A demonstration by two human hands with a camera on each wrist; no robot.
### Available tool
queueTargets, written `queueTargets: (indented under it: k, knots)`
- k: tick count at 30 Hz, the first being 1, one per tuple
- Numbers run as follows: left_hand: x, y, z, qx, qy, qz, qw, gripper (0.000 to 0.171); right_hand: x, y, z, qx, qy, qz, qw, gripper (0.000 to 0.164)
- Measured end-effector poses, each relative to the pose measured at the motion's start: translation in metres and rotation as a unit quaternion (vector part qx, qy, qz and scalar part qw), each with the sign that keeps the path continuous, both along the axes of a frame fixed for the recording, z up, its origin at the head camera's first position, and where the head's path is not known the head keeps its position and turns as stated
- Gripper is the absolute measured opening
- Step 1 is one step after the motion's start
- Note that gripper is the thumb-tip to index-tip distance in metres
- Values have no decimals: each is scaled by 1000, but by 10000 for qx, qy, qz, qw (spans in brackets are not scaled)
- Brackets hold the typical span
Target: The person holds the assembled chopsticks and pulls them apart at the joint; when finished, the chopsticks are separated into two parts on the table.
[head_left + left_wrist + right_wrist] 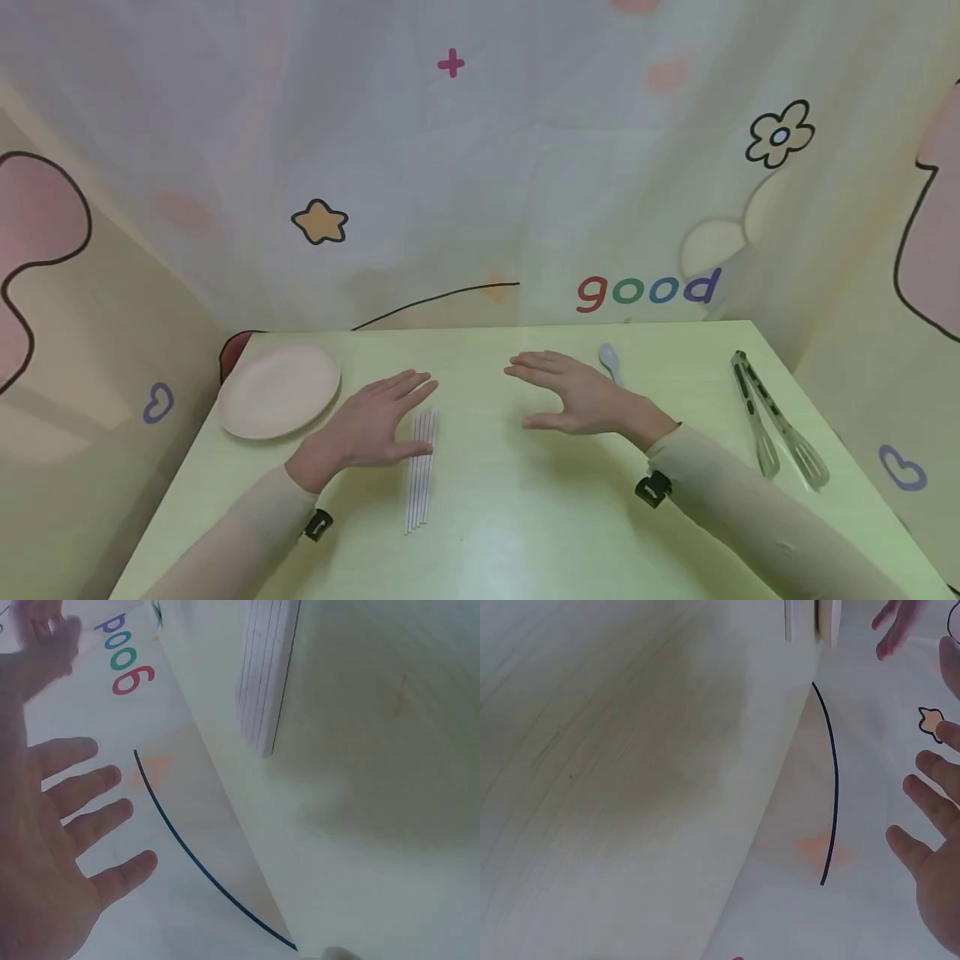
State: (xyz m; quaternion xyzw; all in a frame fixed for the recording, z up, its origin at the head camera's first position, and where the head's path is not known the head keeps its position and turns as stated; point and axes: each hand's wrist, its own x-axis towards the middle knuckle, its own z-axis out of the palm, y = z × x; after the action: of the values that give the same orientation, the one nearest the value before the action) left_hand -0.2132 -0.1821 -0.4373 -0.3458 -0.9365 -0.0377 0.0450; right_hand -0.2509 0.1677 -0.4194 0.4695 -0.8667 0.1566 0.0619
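My left hand [372, 423] hovers over the table with its fingers extended and thumb apart, holding nothing. Beneath it lies a row of several thin white sticks [420, 492], side by side; in the left wrist view the sticks [266, 675] show flat on the tabletop. My right hand [581, 394] is also in the air, fingers spread and nothing in them. Just behind it a small pale spoon [610, 360] lies on the table, its handle partly hidden by that hand. In the right wrist view, the right hand's fingers [930, 799] are straight and spread.
A round pale plate [279, 392] lies at the table's back left. Tongs [776, 425] with slotted ends and dark handles rest on the right side. A printed curtain [480, 167] rises behind the light table [525, 533] and along both sides.
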Motion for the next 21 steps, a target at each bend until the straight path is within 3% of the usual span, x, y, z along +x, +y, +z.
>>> queueTargets:
  k: [5, 10, 16, 21]
  knots:
    - [10, -3, -3, 331, -8, -23, 9994, 85, -2, -16, -3, 6, -436, 28, 9990, 69]
    - [19, -3, -7, 439, -230, 172, 9986, 86, -7, -28, -9, 78, -631, 127, 9979, 68]
    - [30, -3, -13, 524, -544, 250, 9968, 83, -12, -39, -16, 20, -708, 445, 9965, 60]
    - [36, -2, -17, 563, -569, 137, 9967, 78, -16, -49, -18, -109, -527, 704, 9961, 51]
